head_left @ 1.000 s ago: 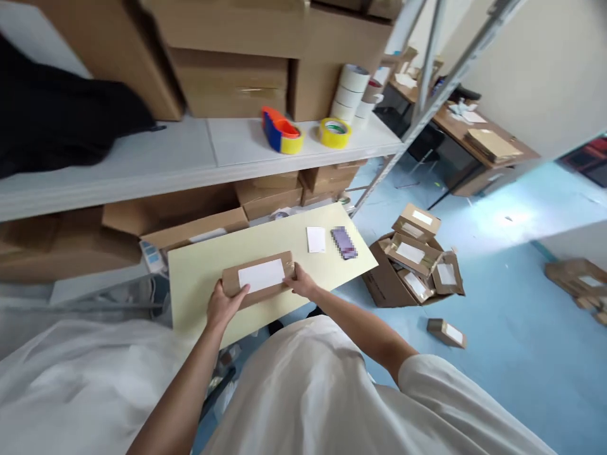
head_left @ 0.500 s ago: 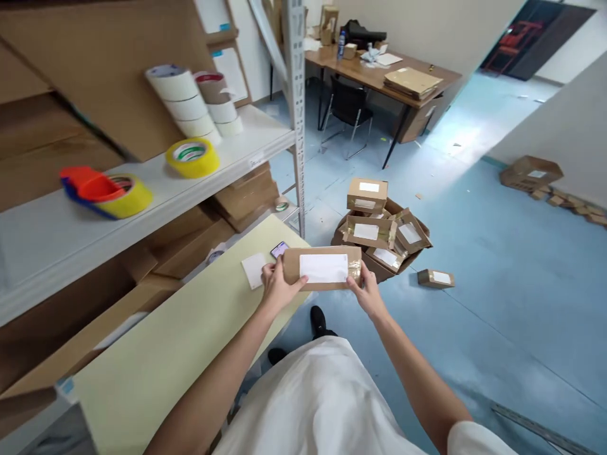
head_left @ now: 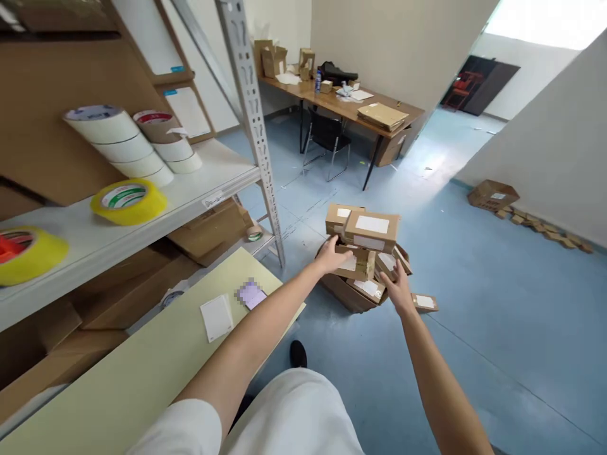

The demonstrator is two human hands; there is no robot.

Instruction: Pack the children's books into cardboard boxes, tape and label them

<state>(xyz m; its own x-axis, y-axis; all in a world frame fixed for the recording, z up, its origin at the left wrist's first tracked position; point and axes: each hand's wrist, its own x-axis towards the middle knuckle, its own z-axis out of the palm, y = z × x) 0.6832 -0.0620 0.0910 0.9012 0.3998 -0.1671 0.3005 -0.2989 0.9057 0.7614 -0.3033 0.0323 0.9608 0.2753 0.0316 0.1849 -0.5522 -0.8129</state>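
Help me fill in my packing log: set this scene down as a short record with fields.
Left hand: open, at the pile's near left; contact unclear
Right hand: open, at the pile's near right; contact unclear
Topmost box: cardboard, white label upward; whether it rests on those below is unclear
Open carton: on the blue floor, heaped with labelled boxes
Loose box: on the floor, right of the carton
Tabletop: pale yellow, bearing white slips and a phone
Shelf: tape rolls, white and yellow among them
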